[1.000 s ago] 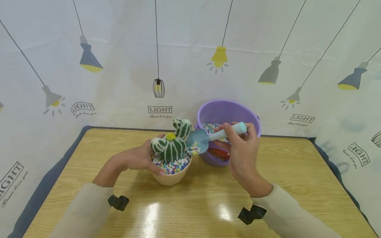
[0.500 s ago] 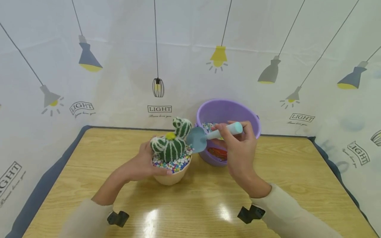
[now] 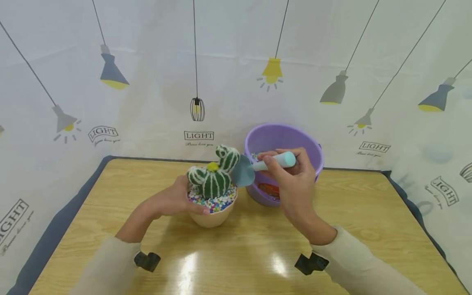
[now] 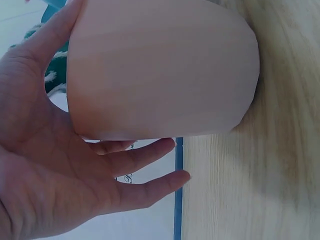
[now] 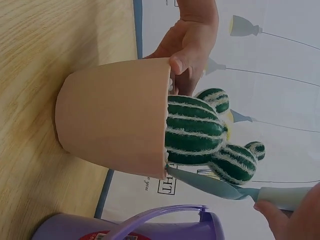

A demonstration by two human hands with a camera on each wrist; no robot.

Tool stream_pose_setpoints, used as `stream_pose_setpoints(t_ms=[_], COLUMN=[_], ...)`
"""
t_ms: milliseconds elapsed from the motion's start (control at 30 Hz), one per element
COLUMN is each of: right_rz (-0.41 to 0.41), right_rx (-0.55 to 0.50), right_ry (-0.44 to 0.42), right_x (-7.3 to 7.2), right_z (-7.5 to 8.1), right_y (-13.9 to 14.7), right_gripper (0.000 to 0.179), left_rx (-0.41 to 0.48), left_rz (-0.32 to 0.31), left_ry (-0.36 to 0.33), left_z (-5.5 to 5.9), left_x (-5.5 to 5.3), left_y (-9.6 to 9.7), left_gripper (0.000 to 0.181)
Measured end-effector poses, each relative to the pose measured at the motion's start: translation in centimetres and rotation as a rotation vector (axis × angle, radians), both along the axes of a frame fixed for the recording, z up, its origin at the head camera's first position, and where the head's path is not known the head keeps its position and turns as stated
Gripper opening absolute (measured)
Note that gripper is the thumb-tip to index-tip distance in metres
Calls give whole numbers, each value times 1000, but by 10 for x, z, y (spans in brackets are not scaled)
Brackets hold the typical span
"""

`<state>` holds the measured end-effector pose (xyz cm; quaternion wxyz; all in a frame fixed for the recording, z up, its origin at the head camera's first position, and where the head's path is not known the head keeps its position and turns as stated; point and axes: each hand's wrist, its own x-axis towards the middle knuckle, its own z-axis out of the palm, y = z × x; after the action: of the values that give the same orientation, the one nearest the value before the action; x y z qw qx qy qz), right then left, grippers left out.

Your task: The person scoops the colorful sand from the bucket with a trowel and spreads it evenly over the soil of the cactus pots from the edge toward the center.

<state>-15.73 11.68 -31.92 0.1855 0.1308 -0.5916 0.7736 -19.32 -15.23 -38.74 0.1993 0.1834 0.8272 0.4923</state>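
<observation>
A green toy cactus (image 3: 214, 183) with white fuzzy stripes and a yellow flower stands in a peach flowerpot (image 3: 210, 219) among colourful pebbles (image 3: 218, 205). My left hand (image 3: 172, 200) grips the pot by its rim, thumb along the near edge and fingers round the left side. My right hand (image 3: 299, 189) holds a small blue garden trowel by its pale handle (image 3: 274, 162). The trowel's blade (image 5: 212, 185) slants down beside the cactus, its tip right at the pot's rim in the right wrist view. No pebbles show on the blade.
Behind the right hand stands a purple bucket (image 3: 265, 141) with pebbles inside and a red label on its front. The wooden table (image 3: 236, 254) ends at a pale curtain (image 3: 236, 82) printed with lamps. Each wrist wears a small black camera (image 3: 146, 261).
The trowel has tilted and moved slightly left toward the pot, and the pebbles on its blade have slid off into the pot. My left thumb has shifted a little along the rim.
</observation>
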Motion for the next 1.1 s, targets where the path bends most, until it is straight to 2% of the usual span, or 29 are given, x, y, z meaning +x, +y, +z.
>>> stream_pose_setpoints(t_ms=[33, 133, 300, 400, 500, 600, 733, 767, 900, 1100], right_rz=[0, -2, -54, -82, -79, -75, -65, -59, -56, -117], right_rx=[7, 18, -3, -48, -116, -175, -245, -270, -337, -379], right_ry=[1, -2, -29, -44, -53, -62, -80, -86, -117, -148], right_x=[0, -1, -7, -15, -23, -32, -44, -47, -62, -84], right_z=[0, -1, 2, 7, 11, 15, 22, 24, 32, 34], right_y=[0, 1, 6, 13, 21, 30, 41, 44, 57, 75], right_gripper=[23, 24, 30, 35, 33, 30, 28, 28, 27, 29], left_rx=[28, 29, 77, 128, 153, 60, -99, -114, -162, -237], left_rz=[-19, -25, -3, 24, 59, 169, 336, 364, 442, 518], left_ry=[-6, -32, -47, -23, 49, 79, 30, 22, 35, 92], left_z=[0, -2, -8, -12, -12, -6, 1, 2, -1, -5], left_x=[-2, -5, -4, -1, 4, 14, 32, 34, 40, 42], left_y=[-1, -4, -6, -6, -3, 3, 15, 19, 35, 48], left_gripper=[78, 77, 90, 96, 98, 113, 137, 139, 142, 142])
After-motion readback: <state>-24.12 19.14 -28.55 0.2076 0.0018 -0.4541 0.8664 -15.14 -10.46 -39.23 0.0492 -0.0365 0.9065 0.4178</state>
